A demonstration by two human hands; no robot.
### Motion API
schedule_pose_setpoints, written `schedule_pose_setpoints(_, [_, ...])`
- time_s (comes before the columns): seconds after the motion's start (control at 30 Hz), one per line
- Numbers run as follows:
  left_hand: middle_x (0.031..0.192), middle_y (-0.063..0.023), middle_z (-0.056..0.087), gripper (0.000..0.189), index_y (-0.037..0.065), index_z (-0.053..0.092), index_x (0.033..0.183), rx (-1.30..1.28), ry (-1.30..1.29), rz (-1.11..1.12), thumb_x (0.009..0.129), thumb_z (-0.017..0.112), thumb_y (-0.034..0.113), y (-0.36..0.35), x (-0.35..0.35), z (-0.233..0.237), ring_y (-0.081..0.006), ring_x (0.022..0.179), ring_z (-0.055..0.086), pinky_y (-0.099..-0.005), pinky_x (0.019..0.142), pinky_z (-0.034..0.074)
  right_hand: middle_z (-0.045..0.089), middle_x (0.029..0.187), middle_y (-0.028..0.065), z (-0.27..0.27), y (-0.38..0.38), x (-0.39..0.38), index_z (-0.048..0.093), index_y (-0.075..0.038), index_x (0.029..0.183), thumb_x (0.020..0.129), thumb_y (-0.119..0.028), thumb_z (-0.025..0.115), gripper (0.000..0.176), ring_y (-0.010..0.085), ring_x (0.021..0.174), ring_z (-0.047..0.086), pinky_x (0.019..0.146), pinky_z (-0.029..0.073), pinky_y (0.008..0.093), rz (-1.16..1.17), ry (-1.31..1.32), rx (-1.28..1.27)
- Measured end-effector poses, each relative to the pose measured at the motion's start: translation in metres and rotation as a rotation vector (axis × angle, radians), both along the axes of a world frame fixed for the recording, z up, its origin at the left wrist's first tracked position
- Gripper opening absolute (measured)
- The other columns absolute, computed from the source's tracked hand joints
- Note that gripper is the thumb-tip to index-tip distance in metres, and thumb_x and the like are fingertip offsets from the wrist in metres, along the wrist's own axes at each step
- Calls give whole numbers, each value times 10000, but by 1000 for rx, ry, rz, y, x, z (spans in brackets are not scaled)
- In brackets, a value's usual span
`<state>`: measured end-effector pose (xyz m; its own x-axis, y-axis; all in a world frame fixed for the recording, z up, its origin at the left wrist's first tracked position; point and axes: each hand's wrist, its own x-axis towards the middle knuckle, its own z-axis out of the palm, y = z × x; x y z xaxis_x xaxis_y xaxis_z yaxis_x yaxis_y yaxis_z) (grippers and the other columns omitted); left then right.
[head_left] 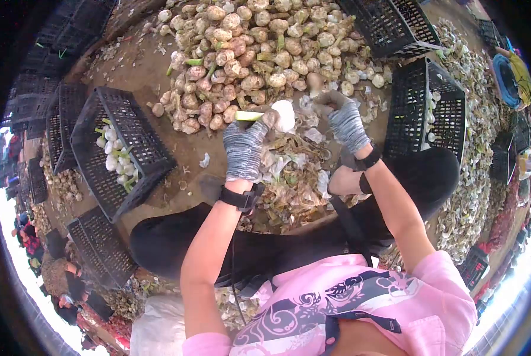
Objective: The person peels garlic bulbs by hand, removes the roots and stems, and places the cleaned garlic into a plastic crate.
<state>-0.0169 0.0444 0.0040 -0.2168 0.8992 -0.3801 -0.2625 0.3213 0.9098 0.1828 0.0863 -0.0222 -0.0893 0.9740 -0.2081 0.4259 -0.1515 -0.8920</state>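
Below a pink patterned shirt (313,302), the grey-gloved left hand (243,145) pinched a round white garlic bulb (284,116), likely light, firm, bruisable, best held by its neck; the right hand (344,123) curled, contents unclear.

I count two gloved hands (244,145) (344,118), two wristbands (241,198) (369,156), one bright white bulb (284,116), and piled bulbs (241,59) beyond counting.

The gloves (243,153) were streaked grey and white, the shirt (295,308) pink with dark scrollwork, the crates (90,151) black, the garlic bulb (285,117) bright white, its stem (247,116) pale green.
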Motion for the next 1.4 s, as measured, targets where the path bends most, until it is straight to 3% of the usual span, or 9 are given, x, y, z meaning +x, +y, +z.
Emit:
schedule_pose_setpoints(0.27, [805, -3, 615, 218, 24, 623, 878, -74, -180, 69, 718, 716, 140, 0, 1, -7, -81, 669, 544, -219, 616, 444, 600, 866, 74, -1, -26, -23, 532, -8, 1032, 759, -135, 642, 321, 129, 807, 546, 723, 467, 286, 170, 247, 64])
schedule_pose_setpoints(0.47, [709, -11, 592, 162, 55, 604, 816, -219, -334, 103, 740, 697, 163, -1, -6, -8, -88, 578, 548, -204, 504, 461, 590, 836, 84, 13, -5, -5, 517, -5, 981, 803, -82, 583, 205, 163, 697, 566, 557, 488, 242, -349, 1641, -595])
schedule_pose_setpoints(0.53, [671, -17, 577, 154, 61, 594, 801, -249, -410, 101, 750, 687, 173, -1, -11, -18, -92, 540, 544, -206, 454, 463, 585, 849, 74, 14, -1, -1, 528, -20, 977, 814, -112, 574, 192, 141, 666, 544, 556, 478, 231, -314, 1645, -514])
schedule_pose_setpoints(0.67, [674, -23, 582, 167, 53, 592, 816, -290, -404, 121, 755, 683, 179, -1, -10, -19, -96, 549, 549, -217, 459, 466, 598, 921, 59, 28, -20, -27, 531, -50, 1043, 774, -136, 620, 296, 93, 792, 559, 627, 475, 247, -64, 716, -238])
schedule_pose_setpoints(0.73, [690, -31, 595, 181, 43, 595, 850, -264, -339, 115, 761, 675, 179, -3, -8, -22, -104, 549, 554, -223, 477, 476, 599, 904, 39, 14, -27, -43, 551, -58, 1011, 755, -92, 630, 269, 87, 752, 558, 624, 470, 245, 166, 177, 359])
schedule_pose_setpoints(0.93, [928, -81, 610, 318, 25, 567, 1016, -23, -522, -58, 807, 603, 262, -2, -10, -20, -170, 802, 598, -303, 681, 519, 613, 765, 52, -18, -2, -24, 593, -36, 866, 785, -21, 554, 92, 130, 647, 559, 562, 469, 266, -506, 985, -246])
schedule_pose_setpoints(1.03, [982, -84, 593, 306, 40, 547, 1022, -69, -600, 28, 814, 590, 261, 1, -17, -18, -206, 894, 575, -355, 759, 509, 619, 760, 48, -84, -5, -4, 597, -15, 871, 787, -30, 560, 94, 133, 642, 573, 566, 471, 267, -312, 936, -291])
schedule_pose_setpoints(1.23, [961, -101, 586, 203, 40, 520, 964, -133, -761, 362, 842, 505, 202, 5, -68, -11, -225, 885, 565, -392, 801, 481, 611, 790, 207, -186, -2, 17, 611, 3, 875, 823, -236, 497, 271, 329, 710, 587, 646, 470, 390, 676, -866, 1])
schedule_pose_setpoints(1.4, [1023, -132, 579, 296, -9, 505, 1031, 211, -648, 708, 845, 460, 216, -3, -185, -17, -246, 902, 565, -387, 827, 480, 630, 767, 111, -226, 35, 60, 606, -30, 899, 767, -104, 542, 165, 280, 732, 594, 678, 457, 334, -57, -484, -100])
